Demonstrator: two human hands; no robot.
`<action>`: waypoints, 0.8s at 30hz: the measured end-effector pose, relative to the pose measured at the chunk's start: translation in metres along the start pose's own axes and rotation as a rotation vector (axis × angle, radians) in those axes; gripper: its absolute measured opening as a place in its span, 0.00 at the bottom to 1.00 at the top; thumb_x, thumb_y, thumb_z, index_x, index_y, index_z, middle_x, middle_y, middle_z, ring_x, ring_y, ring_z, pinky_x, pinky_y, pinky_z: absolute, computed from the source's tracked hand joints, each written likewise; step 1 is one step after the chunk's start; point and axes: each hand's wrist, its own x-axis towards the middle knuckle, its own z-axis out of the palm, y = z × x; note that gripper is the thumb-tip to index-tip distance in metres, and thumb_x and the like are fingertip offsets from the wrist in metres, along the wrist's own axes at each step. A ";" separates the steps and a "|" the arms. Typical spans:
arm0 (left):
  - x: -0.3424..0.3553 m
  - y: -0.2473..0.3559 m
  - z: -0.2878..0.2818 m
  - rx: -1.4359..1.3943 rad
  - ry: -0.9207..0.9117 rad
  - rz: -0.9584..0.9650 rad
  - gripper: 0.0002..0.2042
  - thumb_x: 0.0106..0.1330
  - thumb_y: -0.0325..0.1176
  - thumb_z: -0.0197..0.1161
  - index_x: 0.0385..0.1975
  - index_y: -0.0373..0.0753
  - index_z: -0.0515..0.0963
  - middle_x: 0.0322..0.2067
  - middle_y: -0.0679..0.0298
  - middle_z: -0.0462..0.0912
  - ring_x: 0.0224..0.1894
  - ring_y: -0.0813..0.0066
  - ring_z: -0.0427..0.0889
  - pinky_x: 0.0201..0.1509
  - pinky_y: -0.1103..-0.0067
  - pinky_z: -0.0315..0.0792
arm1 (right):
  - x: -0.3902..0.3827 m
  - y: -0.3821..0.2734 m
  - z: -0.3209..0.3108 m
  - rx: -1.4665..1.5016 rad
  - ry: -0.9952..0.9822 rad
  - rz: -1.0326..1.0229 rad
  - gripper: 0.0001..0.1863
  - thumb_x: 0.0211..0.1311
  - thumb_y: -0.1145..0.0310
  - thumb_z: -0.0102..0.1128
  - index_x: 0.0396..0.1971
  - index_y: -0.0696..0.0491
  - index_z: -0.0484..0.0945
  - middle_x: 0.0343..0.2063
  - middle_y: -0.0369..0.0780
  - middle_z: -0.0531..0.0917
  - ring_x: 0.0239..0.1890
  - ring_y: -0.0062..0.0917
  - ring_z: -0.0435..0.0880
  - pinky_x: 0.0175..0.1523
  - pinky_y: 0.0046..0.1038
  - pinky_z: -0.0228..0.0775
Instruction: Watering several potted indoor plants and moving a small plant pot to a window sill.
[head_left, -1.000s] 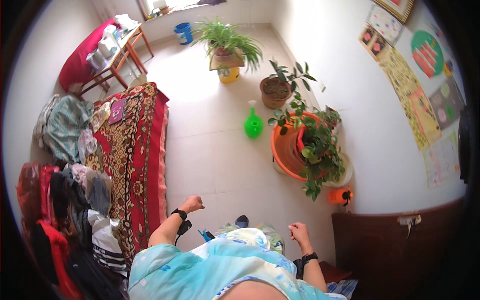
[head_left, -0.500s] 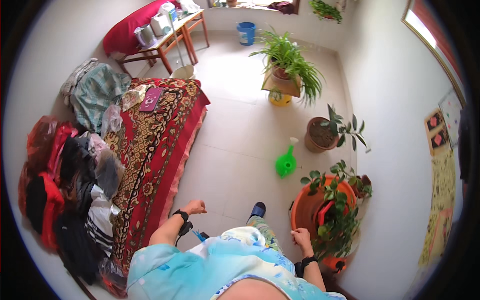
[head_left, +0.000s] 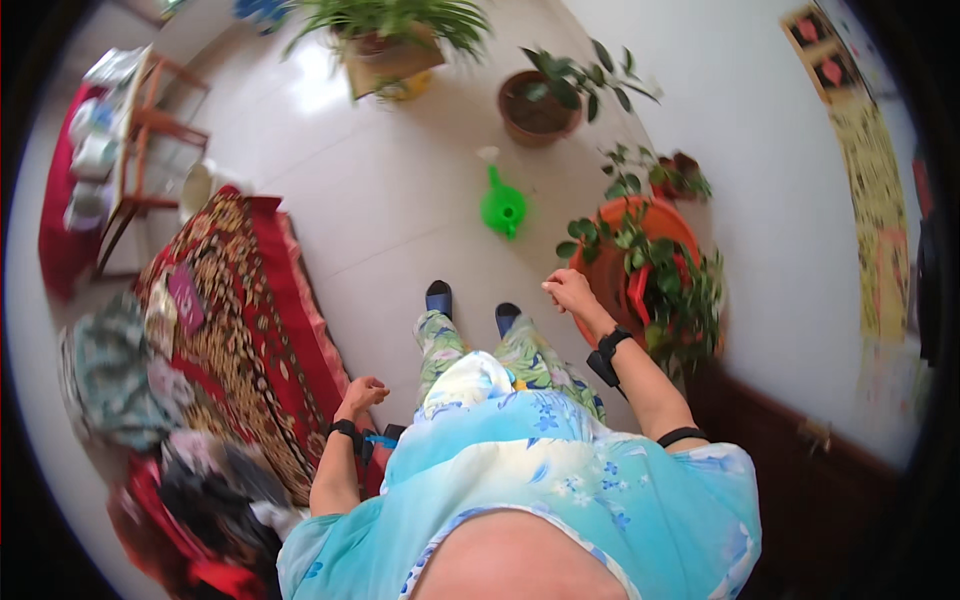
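Note:
My left hand (head_left: 362, 395) hangs beside the edge of the red patterned bed cover (head_left: 318, 330). Its fingers are slightly apart and it holds nothing. In front of me on the right, my right hand (head_left: 572, 292) is loosely curled, with nothing visible in it. It is nearest to the large orange pot (head_left: 668, 218), which holds a leafy green plant (head_left: 672, 290). A bright green watering can (head_left: 503, 208) with a pale spout tip stands on the floor ahead, apart from both hands. Both wrists wear black bands.
A brown pot (head_left: 540, 122) with a leafy plant stands beyond the watering can. Farther off, a spider plant (head_left: 400, 15) sits on a raised stand. Clothes and bags (head_left: 215, 490) are heaped at left, near a wooden bench (head_left: 150, 130). A white wall (head_left: 770, 250) runs along the right.
My view has turned to the right and down, and both slippers now show. My right hand has come forward past the orange pot's near side. The watering can stays on the floor.

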 end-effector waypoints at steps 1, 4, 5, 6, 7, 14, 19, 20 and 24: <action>0.012 0.008 -0.014 0.046 -0.022 -0.001 0.14 0.50 0.35 0.64 0.32 0.30 0.77 0.21 0.59 0.80 0.24 0.74 0.78 0.30 0.79 0.72 | -0.005 0.013 0.008 -0.007 0.012 0.042 0.11 0.51 0.66 0.57 0.26 0.60 0.77 0.13 0.38 0.76 0.12 0.20 0.75 0.16 0.22 0.66; 0.061 0.026 -0.056 0.182 -0.034 0.075 0.14 0.50 0.35 0.64 0.31 0.30 0.78 0.21 0.59 0.80 0.24 0.73 0.79 0.30 0.78 0.73 | -0.043 0.055 0.020 0.044 0.108 0.225 0.11 0.50 0.67 0.57 0.25 0.60 0.77 0.13 0.38 0.77 0.11 0.20 0.74 0.16 0.22 0.65; 0.080 0.029 -0.068 0.214 -0.005 0.120 0.14 0.49 0.35 0.64 0.31 0.30 0.78 0.21 0.58 0.80 0.24 0.72 0.79 0.30 0.78 0.73 | -0.060 0.066 0.025 0.066 0.142 0.262 0.11 0.50 0.67 0.57 0.25 0.60 0.77 0.13 0.38 0.77 0.11 0.20 0.74 0.16 0.22 0.65; 0.098 0.035 -0.082 0.272 0.007 0.171 0.15 0.49 0.35 0.64 0.32 0.30 0.78 0.21 0.58 0.80 0.24 0.72 0.79 0.31 0.78 0.73 | -0.077 0.074 0.031 0.093 0.171 0.408 0.10 0.51 0.67 0.57 0.25 0.60 0.77 0.13 0.38 0.77 0.11 0.20 0.74 0.15 0.23 0.64; 0.113 0.043 -0.094 0.329 0.020 0.224 0.15 0.49 0.35 0.64 0.32 0.30 0.78 0.21 0.58 0.80 0.25 0.72 0.79 0.31 0.78 0.73 | -0.094 0.081 0.037 0.124 0.194 0.552 0.09 0.51 0.68 0.57 0.26 0.60 0.77 0.13 0.38 0.77 0.11 0.20 0.74 0.15 0.23 0.63; 0.176 0.143 -0.132 0.587 -0.077 0.439 0.14 0.48 0.35 0.63 0.31 0.31 0.77 0.22 0.56 0.81 0.25 0.69 0.80 0.32 0.76 0.73 | -0.191 0.108 0.098 0.439 0.385 0.921 0.10 0.54 0.66 0.56 0.27 0.59 0.77 0.13 0.37 0.77 0.10 0.20 0.74 0.14 0.25 0.62; 0.193 0.176 -0.106 0.543 -0.233 0.440 0.14 0.49 0.35 0.63 0.32 0.32 0.77 0.20 0.60 0.80 0.24 0.74 0.78 0.29 0.80 0.71 | -0.213 0.122 0.140 0.559 0.424 0.856 0.12 0.54 0.64 0.57 0.28 0.59 0.78 0.14 0.37 0.77 0.11 0.19 0.74 0.15 0.24 0.62; 0.193 0.178 -0.099 0.546 -0.264 0.447 0.14 0.49 0.34 0.63 0.33 0.32 0.77 0.20 0.61 0.79 0.23 0.76 0.77 0.29 0.81 0.70 | -0.215 0.124 0.145 0.583 0.441 0.861 0.12 0.54 0.64 0.57 0.28 0.59 0.78 0.14 0.37 0.77 0.11 0.19 0.74 0.15 0.24 0.62; 0.166 0.206 -0.058 0.600 -0.331 0.424 0.13 0.49 0.33 0.63 0.32 0.32 0.77 0.20 0.61 0.79 0.23 0.78 0.77 0.28 0.81 0.70 | -0.219 0.133 0.136 0.592 0.417 0.747 0.12 0.54 0.63 0.56 0.28 0.58 0.78 0.14 0.37 0.77 0.12 0.19 0.75 0.15 0.23 0.63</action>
